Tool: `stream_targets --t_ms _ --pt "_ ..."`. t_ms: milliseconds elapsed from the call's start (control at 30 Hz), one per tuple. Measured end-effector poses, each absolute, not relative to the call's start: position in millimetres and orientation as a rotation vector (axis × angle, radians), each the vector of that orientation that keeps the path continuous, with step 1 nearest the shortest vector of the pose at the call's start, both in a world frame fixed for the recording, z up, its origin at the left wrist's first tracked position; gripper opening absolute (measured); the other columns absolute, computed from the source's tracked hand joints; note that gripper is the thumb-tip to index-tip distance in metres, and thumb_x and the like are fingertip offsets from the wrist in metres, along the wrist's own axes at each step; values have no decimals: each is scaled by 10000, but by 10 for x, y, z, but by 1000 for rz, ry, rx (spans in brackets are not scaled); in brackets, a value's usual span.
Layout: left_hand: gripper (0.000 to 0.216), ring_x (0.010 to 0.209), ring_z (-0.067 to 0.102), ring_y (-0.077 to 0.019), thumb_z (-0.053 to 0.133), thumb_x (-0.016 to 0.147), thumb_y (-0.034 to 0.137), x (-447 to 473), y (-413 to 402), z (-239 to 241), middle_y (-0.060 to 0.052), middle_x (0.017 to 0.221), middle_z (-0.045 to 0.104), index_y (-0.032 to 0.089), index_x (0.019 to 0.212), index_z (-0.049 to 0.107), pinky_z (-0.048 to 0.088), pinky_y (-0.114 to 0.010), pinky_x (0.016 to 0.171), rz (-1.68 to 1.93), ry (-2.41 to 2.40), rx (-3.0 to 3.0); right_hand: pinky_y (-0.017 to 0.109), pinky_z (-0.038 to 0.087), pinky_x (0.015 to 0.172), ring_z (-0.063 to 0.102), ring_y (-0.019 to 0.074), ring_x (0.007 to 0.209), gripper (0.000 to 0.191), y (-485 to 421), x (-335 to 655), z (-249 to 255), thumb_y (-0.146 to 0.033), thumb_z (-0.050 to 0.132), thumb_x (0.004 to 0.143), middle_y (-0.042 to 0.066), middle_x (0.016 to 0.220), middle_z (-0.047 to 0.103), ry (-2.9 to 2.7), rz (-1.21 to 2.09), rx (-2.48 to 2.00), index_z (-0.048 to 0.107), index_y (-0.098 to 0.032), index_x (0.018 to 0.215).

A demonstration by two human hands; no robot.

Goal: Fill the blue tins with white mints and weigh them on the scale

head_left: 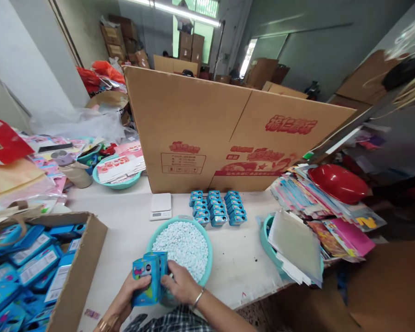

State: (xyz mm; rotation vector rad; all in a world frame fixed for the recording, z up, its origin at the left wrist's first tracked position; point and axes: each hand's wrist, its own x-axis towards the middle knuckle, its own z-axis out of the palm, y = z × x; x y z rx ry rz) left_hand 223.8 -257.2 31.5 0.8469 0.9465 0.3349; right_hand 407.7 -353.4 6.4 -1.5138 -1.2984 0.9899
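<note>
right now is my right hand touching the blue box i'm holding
Touching. The head view shows the right hand closed on the right side of the blue box, the left hand gripping its left.

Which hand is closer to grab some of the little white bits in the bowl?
Probably the right hand: it rests at the bowl rim, next to the white bits. The left hand is farther out, wrapped around the blue box.
</note>
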Motion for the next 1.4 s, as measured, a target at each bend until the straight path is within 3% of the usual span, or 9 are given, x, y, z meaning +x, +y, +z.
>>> stream_targets --t_ms 200,333,500,600,733,1000,1100,1267,1400 --pt "715 1052 631 -352 795 508 364 2172 -2047 77 -89 1071 650 195 1149 526 496 -493 970 344 1310 1576 441 300 1029 459 239 1158 363 -2600 4531 -345 -472 600 859 22 1154 621 -1607 670 -1721 728 -193 1053" --pt "726 1113 566 -321 658 591 257 2472 -1889 52 -115 1148 545 172 1272 421 456 -445 997 145 1235 2134 475 231 1052 419 253 1191 309 -2320 4602 -568 -406 623 816 2 1147 620 -1597 693 -1738 731 -153 957" --pt "688 1109 551 -317 617 581 201 2964 -1954 -34 -135 1187 513 163 1240 423 456 -408 928 -223 1058 2368 503 284 1021 441 299 1163 175 -2447 4750 -844 -279 665 775 79 1141 652 -1767 796 -1919 723 -200 921" --pt "595 1123 548 -340 631 581 203 3126 -1972 -156 -167 1203 527 154 1151 470 460 -411 891 -390 1041 2411 452 321 1007 496 288 1110 144 -2602 4850 -969 -264 674 750 83 1063 680 -1497 916 -1914 737 -207 866" --pt "635 1162 533 -363 648 579 183 3212 -2014 -284 -182 1231 558 154 1190 476 437 -434 921 -452 1008 2446 386 395 962 601 253 982 151 -2778 4875 -1076 -245 633 765 83 964 720 -1130 912 -1885 756 -194 837" --pt "706 1260 485 -340 615 622 175 3341 -2202 -348 -165 1330 547 156 1304 436 369 -452 1031 -227 1031 2439 344 522 826 685 254 902 361 -2869 4689 -1016 -451 528 800 89 896 765 -511 800 -1725 757 -172 800" --pt "750 1267 500 -321 657 606 217 3159 -2287 -461 -150 1329 552 165 1315 417 381 -435 1066 24 999 2326 337 513 839 678 251 910 326 -2919 4619 -817 -429 555 766 86 925 760 -363 756 -1612 755 -174 797" --pt "711 1250 541 -339 699 658 336 2909 -2514 -694 -166 1305 574 168 1296 433 416 -510 1083 510 1007 2195 333 470 841 645 245 840 212 -2930 4500 -422 -381 653 710 62 760 724 -245 736 -1391 718 -191 642" --pt "716 1226 564 -374 723 631 352 2919 -2533 -723 -182 1276 602 148 1268 467 448 -557 1050 676 1070 2141 317 463 805 630 231 795 192 -2872 4390 -271 -372 673 682 45 716 707 -261 729 -1373 711 -189 637"
